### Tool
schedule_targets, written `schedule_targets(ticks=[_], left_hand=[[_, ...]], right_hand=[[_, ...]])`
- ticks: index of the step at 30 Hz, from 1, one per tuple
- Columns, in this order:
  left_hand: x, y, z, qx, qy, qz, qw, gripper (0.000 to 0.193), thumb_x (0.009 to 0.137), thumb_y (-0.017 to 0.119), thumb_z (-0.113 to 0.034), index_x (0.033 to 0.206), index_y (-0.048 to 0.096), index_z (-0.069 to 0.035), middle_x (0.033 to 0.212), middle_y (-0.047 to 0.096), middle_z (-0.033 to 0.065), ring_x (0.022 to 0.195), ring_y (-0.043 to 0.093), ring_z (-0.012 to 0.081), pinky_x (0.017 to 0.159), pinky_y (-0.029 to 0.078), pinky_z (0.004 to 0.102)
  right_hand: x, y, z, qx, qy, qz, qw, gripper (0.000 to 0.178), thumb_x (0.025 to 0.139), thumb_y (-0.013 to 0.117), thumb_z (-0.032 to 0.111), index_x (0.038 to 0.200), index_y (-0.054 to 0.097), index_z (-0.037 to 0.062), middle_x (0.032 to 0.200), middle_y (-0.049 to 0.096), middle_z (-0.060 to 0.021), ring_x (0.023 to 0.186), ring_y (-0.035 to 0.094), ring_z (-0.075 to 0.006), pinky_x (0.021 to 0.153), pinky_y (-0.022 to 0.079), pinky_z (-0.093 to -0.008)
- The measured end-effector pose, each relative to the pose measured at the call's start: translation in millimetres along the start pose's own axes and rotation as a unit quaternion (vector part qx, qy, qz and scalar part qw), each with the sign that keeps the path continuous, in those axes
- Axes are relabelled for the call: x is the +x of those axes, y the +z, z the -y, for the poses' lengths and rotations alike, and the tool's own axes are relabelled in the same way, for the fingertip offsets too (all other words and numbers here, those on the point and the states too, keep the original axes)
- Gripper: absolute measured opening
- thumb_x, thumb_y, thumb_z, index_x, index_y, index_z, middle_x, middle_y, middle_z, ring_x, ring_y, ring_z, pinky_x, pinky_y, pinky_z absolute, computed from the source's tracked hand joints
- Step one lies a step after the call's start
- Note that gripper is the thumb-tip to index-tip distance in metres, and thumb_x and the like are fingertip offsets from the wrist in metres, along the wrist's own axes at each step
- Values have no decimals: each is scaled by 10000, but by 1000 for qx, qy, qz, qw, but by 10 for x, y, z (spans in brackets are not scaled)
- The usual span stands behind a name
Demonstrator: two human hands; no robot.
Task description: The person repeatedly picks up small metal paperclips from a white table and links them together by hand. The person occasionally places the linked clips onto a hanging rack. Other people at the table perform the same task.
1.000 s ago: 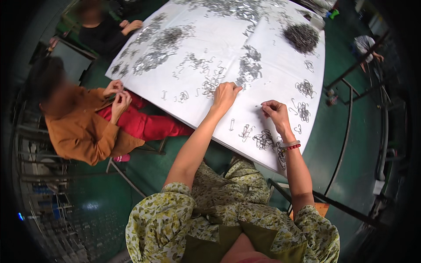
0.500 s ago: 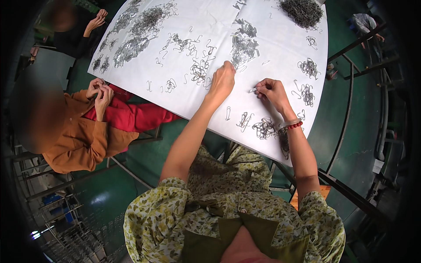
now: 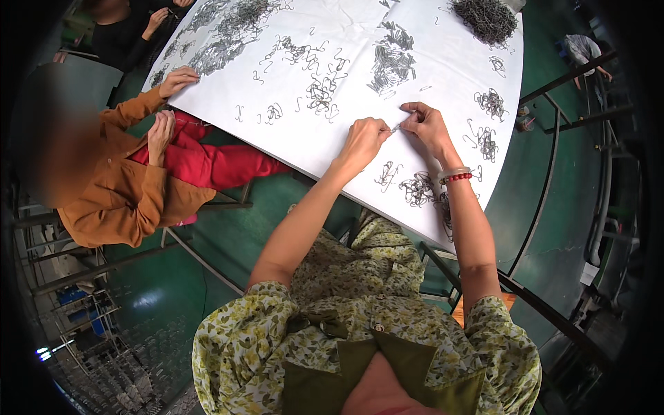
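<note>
Small metal piece [image 3: 395, 128]: in the head view, held up between both hands, over the near part of the white surface [image 3: 453, 83].
Handling: probably light, stiff and rather slick, not fragile; best taken by its ends, between thumb and fingertip.
Left hand [image 3: 364, 144]: fingertips pressed together, pinching the left end.
Right hand [image 3: 429, 130]: thumb by the right end, forefinger lifted apart; I cannot tell whether other fingers grip.
Flat strips [image 3: 394, 62]: heaped farther off.
Change: left hand was by the strips, now meets the right; a co-worker's hand [image 3: 180, 81] now touches the left edge.
</note>
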State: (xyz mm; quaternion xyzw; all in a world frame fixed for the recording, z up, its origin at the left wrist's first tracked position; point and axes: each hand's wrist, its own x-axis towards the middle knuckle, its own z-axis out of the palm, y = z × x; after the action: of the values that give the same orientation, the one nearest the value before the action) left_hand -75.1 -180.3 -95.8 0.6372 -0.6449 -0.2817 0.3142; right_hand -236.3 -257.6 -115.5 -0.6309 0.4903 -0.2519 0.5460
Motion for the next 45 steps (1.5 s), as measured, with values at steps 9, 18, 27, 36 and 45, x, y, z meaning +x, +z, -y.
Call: schedule_targets(ticks=[9, 18, 27, 36, 45], left_hand=[[28, -21, -32, 42, 5, 8, 999, 128, 785, 623, -77, 813, 640, 48, 758, 610, 236, 732, 603, 381, 661, 478, 433], [136, -21, -38, 91, 5, 45, 995, 143, 784, 624, -92, 844, 656, 34, 799, 616, 222, 757, 614, 339, 690, 481, 400], [240, -51, -111, 146, 76, 83, 983, 78, 744, 596, -22, 747, 642, 41, 763, 601, 224, 732, 608, 364, 661, 491, 413], [358, -7, -226, 205, 42, 144, 967, 103, 726, 585, -14, 721, 637, 75, 720, 600, 260, 721, 617, 387, 657, 497, 429], [378, -58, -97, 135, -11, 149, 980, 135, 739, 609, -57, 795, 665, 52, 727, 628, 236, 724, 641, 342, 675, 504, 399]], right_hand=[[-35, 34, 55, -26, -8, -12, 1000, 355, 722, 635, -3, 1067, 574, -62, 634, 476, 32, 567, 419, -54, 524, 357, -197], [-4, 27, 75, -29, 16, -17, 999, 367, 672, 639, -6, 1036, 609, -45, 665, 600, -55, 627, 571, -123, 621, 460, -246], [23, 15, 79, -49, 1, -4, 999, 375, 656, 611, -21, 1029, 608, -57, 647, 583, -48, 621, 560, -119, 623, 460, -246], [36, -16, 43, -66, -8, 17, 998, 380, 654, 601, -13, 1031, 608, -54, 638, 575, -51, 620, 562, -138, 628, 464, -270], [108, -6, -18, -81, -9, 9, 997, 371, 664, 597, 21, 1028, 617, -46, 666, 595, -75, 622, 563, -136, 630, 469, -273]])
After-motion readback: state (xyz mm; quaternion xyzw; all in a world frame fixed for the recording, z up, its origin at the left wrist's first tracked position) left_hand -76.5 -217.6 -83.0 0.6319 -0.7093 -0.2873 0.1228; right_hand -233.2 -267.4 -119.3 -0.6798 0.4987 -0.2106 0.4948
